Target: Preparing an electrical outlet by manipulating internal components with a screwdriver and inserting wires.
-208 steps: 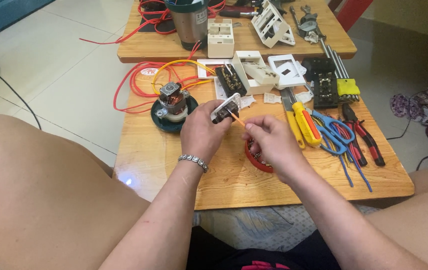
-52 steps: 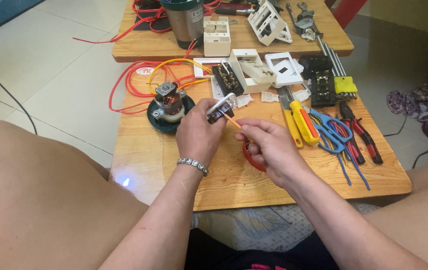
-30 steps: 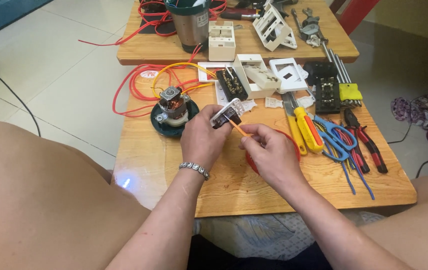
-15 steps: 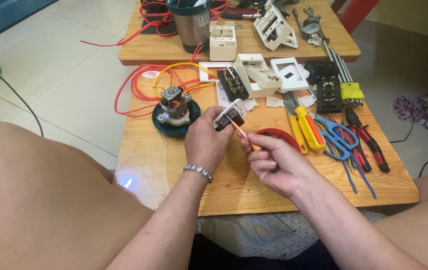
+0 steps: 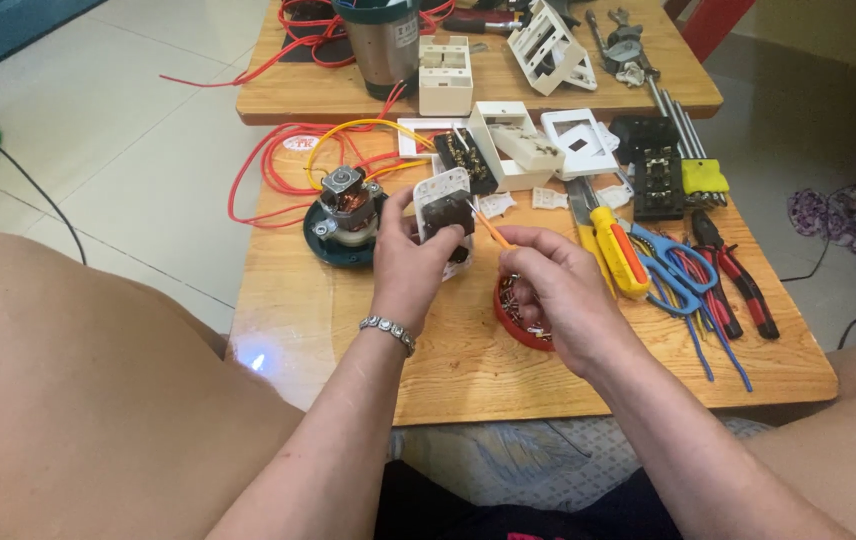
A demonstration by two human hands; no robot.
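Note:
My left hand [image 5: 410,262] grips a small white switch module with a black insert [image 5: 445,212], held upright above the wooden table [image 5: 348,330]. My right hand [image 5: 560,292] pinches a thin orange screwdriver [image 5: 491,229] whose tip points at the module's right side. Under my right hand sits a red lid [image 5: 514,318] with small screws in it, partly hidden by the fingers. A silver bracelet is on my left wrist.
A small motor [image 5: 345,208] on a dark green base with red and yellow wires stands left of my hands. To the right lie a yellow-handled tool [image 5: 616,248], blue scissors [image 5: 673,272] and red pliers [image 5: 738,270]. White switch frames [image 5: 518,140] and a second table lie beyond.
My left hand has turned the module more upright. My right hand has moved up from the red lid, bringing the orange screwdriver closer to the module.

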